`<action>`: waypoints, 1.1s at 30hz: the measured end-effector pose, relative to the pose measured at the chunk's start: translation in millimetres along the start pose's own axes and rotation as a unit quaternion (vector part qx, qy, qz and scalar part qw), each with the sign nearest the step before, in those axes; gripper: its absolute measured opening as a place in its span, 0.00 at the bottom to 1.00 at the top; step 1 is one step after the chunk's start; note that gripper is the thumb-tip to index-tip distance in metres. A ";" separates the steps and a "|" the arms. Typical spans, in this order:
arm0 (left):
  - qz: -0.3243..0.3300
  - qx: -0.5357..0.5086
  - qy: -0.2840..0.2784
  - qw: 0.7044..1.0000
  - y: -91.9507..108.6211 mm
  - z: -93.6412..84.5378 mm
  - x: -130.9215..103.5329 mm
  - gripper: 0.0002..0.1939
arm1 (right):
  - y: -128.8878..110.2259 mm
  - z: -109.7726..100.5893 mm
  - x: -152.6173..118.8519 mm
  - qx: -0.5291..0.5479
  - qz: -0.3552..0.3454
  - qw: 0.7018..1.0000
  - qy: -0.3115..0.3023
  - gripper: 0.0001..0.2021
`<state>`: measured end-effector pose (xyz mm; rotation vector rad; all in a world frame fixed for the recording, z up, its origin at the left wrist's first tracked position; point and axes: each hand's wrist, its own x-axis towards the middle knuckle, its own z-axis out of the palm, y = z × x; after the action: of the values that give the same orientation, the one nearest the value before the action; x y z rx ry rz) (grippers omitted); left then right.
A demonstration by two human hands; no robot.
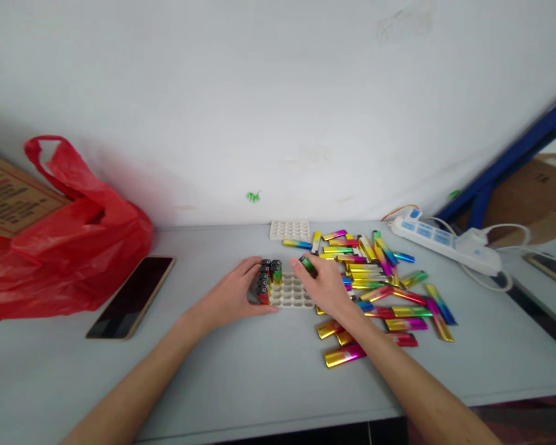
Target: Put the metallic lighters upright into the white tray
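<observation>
A white tray [293,295] with rows of small compartments lies mid-table, and several lighters [264,285] stand upright in its left part, black tops up. Around the tray's left end curves my left hand [234,295], its thumb along the near edge and its fingers at the far left corner, touching the tray. Just above the tray's right part, my right hand [323,284] grips a dark green lighter [308,266] between thumb and fingers. To the right, many shiny multicoloured lighters [405,311] lie in a loose heap, partly hidden by my right hand and forearm.
Another white tray [290,230] lies by the wall. On the left are a red plastic bag [74,259], a cardboard box [13,194] and a phone [132,298]. A white power strip [445,241] with cables stretches along the right, near a blue frame [514,157].
</observation>
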<state>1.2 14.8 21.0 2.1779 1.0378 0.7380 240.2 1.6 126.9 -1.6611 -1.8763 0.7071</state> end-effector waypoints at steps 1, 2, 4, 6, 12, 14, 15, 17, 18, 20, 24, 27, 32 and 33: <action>-0.001 0.001 -0.002 1.000 0.0 -0.2 0.0 0.44 | 1.6 0.9 0.2 -0.006 -0.002 1.000 0.002 0.24; -0.002 0.001 -0.005 1.000 0.1 -0.4 0.1 0.44 | 3.6 1.9 0.4 -0.012 -0.004 1.000 0.004 0.23; -0.001 -0.001 -0.010 1.000 0.4 -0.7 0.5 0.44 | 7.2 3.4 0.6 -0.024 -0.006 1.000 0.009 0.21; 0.000 -0.005 -0.009 1.000 1.0 -0.8 0.9 0.44 | 9.3 3.8 0.2 -0.035 -0.008 0.999 0.012 0.20; 0.006 -0.005 -0.007 1.000 2.0 0.3 1.7 0.46 | 6.9 -3.5 -1.8 -0.048 -0.063 0.996 -0.030 0.18; 0.007 -0.010 -0.004 1.000 2.5 0.6 1.7 0.46 | 6.3 -7.8 -2.6 -0.059 -0.092 0.993 -0.051 0.16; 0.008 -0.012 -0.003 1.000 2.8 0.7 1.6 0.46 | 6.2 -10.0 -3.2 -0.068 -0.110 0.990 -0.064 0.15; 0.009 -0.012 -0.003 1.000 3.5 0.9 1.2 0.47 | 5.8 -13.9 -4.3 -0.088 -0.155 0.980 -0.085 0.15; 0.008 -0.010 -0.003 1.000 3.9 0.9 1.0 0.48 | 5.4 -15.5 -4.9 -0.098 -0.178 0.975 -0.091 0.16; 0.007 -0.006 -0.004 1.000 4.6 0.7 0.6 0.48 | 3.8 -17.7 -6.0 -0.117 -0.209 0.966 -0.096 0.20; 0.009 -0.005 -0.006 1.000 5.8 -0.7 0.1 0.48 | 0.5 -17.6 -6.7 -0.122 -0.188 0.967 -0.125 0.29; 0.010 -0.002 -0.007 1.000 5.9 -1.9 -0.4 0.47 | 2.3 -11.9 -7.0 -0.094 -0.162 0.975 -0.121 0.31; 0.009 -0.008 -0.006 1.000 4.2 -1.0 -2.0 0.47 | 13.7 8.3 -11.1 -0.100 -0.120 0.985 -0.076 0.33; 0.009 -0.012 -0.003 1.000 3.9 -0.7 -2.3 0.47 | 15.8 12.1 -12.1 -0.110 -0.120 0.984 -0.074 0.32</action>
<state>1.3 11.1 23.8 2.1713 1.0018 0.7472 244.4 -9.3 106.6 -1.5071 -2.2855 0.5513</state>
